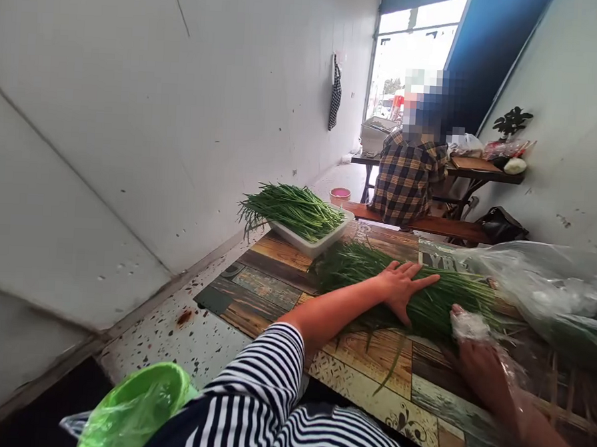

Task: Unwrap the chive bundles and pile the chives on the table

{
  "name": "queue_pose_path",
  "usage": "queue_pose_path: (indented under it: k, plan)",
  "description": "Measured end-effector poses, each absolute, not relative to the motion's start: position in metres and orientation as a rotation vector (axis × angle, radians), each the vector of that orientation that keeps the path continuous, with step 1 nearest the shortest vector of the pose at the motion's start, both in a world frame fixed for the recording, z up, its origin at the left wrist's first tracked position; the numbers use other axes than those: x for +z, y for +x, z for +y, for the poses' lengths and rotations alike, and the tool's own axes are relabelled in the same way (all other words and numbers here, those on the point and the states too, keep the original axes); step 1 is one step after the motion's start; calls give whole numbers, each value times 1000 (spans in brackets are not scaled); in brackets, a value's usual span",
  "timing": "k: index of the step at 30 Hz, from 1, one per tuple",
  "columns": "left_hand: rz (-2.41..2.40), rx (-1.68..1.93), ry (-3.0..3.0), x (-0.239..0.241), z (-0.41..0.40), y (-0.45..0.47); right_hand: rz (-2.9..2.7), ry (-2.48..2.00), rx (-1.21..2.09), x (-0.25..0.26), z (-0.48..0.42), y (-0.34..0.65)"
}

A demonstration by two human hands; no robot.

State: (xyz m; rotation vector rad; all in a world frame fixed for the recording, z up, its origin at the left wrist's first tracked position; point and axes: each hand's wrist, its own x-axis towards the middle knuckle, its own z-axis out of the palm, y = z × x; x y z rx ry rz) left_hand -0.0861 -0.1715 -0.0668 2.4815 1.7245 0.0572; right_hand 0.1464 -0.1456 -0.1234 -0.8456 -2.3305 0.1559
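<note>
A long heap of green Chinese chives (444,299) lies across the wood-patterned table in front of me. My left hand (400,287) rests on top of the heap, palm down, with its fingers spread. At the pale stem end, my right hand (475,339) touches the near side of the heap. Clear plastic covers that hand and part of the forearm, and motion smears it, so its fingers are hard to make out. More chives (299,209) fill a white tray (322,245) at the table's far left corner, their tips hanging over its edge.
A large clear plastic bag (550,283) lies on the table at right. By my left side stands a green bin (165,383) with a plastic liner. Beyond the table, a person in a plaid shirt (406,176) sits on a bench (448,226), near a pink-topped bucket (340,195).
</note>
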Motion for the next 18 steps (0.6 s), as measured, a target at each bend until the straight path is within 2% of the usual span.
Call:
queue_pose_path:
  k: [4,9,11,13,15,18]
  plan:
    - [1736,77,2471,-56,-186,-87,-2442,-911,-28,-124,-177,151]
    - [1766,124,2481,-69,-202,-79,-2157,-1233,-175,-120,-202,188]
    - [1782,172,2442,-74,-206,-76,-2025,-1242,-2,-102,-211,198]
    - [1753,283,2397,-73,-211,-74,-1904,-1158,377,-75,-222,201]
    - [1656,493,2379,-69,-218,-69,-1773,-1020,836,-49,-234,196]
    - [1449,917,2372,-64,-231,-51,-1594,-877,1238,-29,-250,178]
